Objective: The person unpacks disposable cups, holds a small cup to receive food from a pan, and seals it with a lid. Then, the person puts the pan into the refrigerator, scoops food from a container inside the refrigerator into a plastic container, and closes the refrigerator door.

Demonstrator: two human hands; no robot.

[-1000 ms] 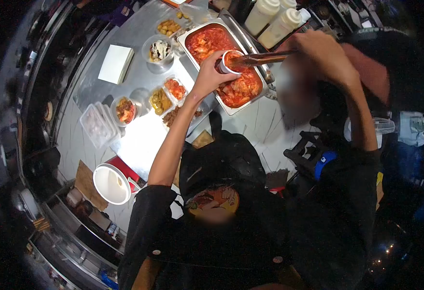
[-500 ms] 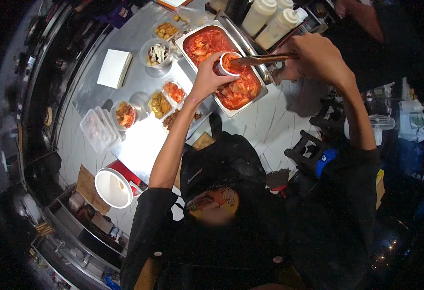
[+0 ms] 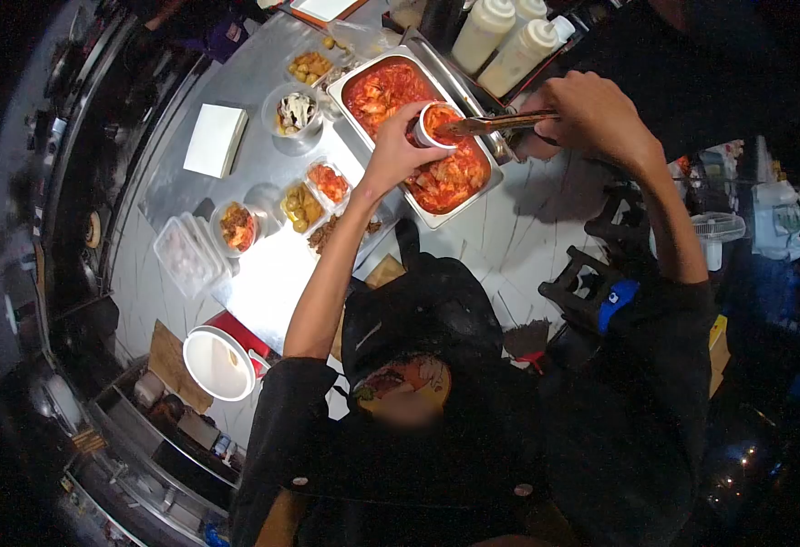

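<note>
My left hand is wrapped round a small cup above a metal pan. Red, saucy kimchi fills the pan, and similar red food shows inside the cup's mouth. Metal tongs are gripped in my right hand, their tips at the cup's opening. The fingertips of my right hand are partly hidden. Left of the pan stand a clear tub of red pieces and a tub of yellow-green pickled pieces.
Squeeze bottles stand beyond the pan. On the steel table are a cup with white topping, a filled cup, a white box and stacked clear lids. A white bucket is at lower left.
The tongs' tips have shifted slightly down and right at the cup's mouth. My right hand has moved a little left and lower. My left hand still holds the cup over the pan.
</note>
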